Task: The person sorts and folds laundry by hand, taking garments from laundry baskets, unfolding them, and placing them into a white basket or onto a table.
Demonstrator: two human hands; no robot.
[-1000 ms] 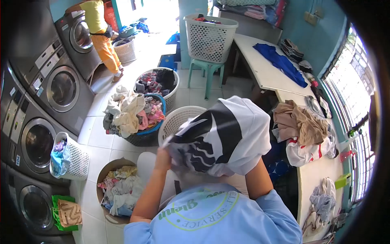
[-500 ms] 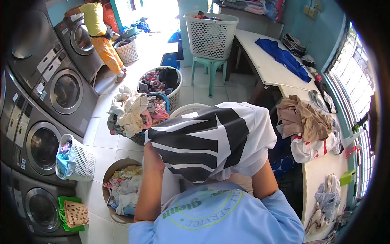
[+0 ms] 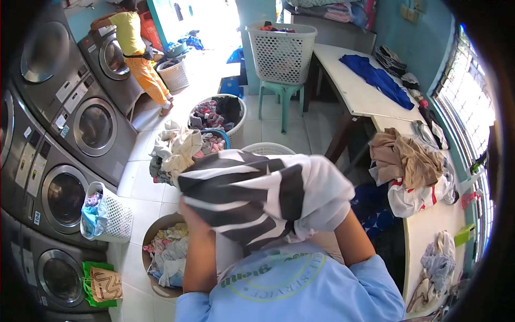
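A black-and-white patterned garment (image 3: 247, 196) is bunched up in front of my chest, held between both hands. My left hand (image 3: 196, 217) is at its left edge, blurred, with the fingers tucked behind the fabric. The white side of the cloth drapes over my right hand and hides it; only my right forearm (image 3: 354, 239) shows below. Under the cloth, part of a light blue shirt (image 3: 268, 284) with printed lettering is visible on my body.
Clothes fill a brown basket (image 3: 155, 284) at left and a white basket (image 3: 241, 123) ahead. Washing machines (image 3: 64, 198) line the left wall. A table (image 3: 429, 225) at right bears piled clothes. Another basket (image 3: 281, 53) stands on a green stool (image 3: 283, 102). A person (image 3: 129, 37) stands far left.
The garment has crumpled and its pattern has folded together, with its right part drawn in. Both hands have shifted slightly. The view has tilted a little.
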